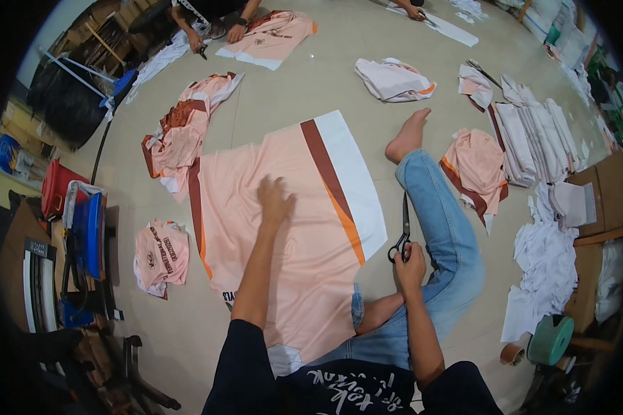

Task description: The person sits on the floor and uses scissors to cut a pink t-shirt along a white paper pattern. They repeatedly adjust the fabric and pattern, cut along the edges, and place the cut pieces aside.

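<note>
Across the lap and onto the floor (232, 124), the pink cloth (242, 228) is spread. Scissors (405, 218) are gripped in the right hand (412, 266), hemmed in by the bent leg (457, 228). Over the cloth, the left hand (277, 203) is held open, fingers splayed. Left, it's flanked by a crumpled bundle (163, 252); beyond the leg, folded stacks (522, 142) are lined up. Farther off, shears (429, 21) are held by a co-worker's hand (414, 12).

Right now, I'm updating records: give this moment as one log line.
left hand: over peach fabric, contact unclear | right hand: holding black scissors | fabric: spread across floor
</note>
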A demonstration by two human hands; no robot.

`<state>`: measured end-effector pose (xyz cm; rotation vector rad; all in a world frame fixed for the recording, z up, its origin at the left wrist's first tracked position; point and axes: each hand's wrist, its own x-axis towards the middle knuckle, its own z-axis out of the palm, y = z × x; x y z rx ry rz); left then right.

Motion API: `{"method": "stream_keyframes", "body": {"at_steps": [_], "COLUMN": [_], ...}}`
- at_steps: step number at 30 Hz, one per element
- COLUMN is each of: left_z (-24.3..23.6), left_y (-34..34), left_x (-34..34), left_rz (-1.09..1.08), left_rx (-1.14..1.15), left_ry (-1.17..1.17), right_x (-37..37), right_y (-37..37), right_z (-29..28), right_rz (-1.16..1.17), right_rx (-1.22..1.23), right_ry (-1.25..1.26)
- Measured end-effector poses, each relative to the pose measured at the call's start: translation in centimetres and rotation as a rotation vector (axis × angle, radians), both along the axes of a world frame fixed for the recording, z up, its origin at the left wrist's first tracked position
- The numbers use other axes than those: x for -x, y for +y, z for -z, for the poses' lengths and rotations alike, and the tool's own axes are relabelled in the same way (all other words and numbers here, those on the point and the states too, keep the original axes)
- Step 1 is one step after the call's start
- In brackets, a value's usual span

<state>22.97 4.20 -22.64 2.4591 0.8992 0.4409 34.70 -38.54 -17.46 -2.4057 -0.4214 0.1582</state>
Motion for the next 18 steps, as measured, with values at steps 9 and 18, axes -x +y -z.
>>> {"method": "stream_keyframes", "body": {"at_steps": [9, 18], "left_z": [-2.6, -1.8], "left_y": [-7.3, -5.1], "left_x": [-9.8, -7.7], "left_rz": [0.242, 0.264], "left_rx": [0.087, 0.032], "left_ry": [0.236, 0.058], "right_x": [-0.1, 0.2], "right_y": [0.0, 0.7], "right_z": [-0.2, -0.2], "right_rz": [-0.014, -0.017], "right_rx": [0.019, -0.004], "right_ry": [0.053, 0.024]}}
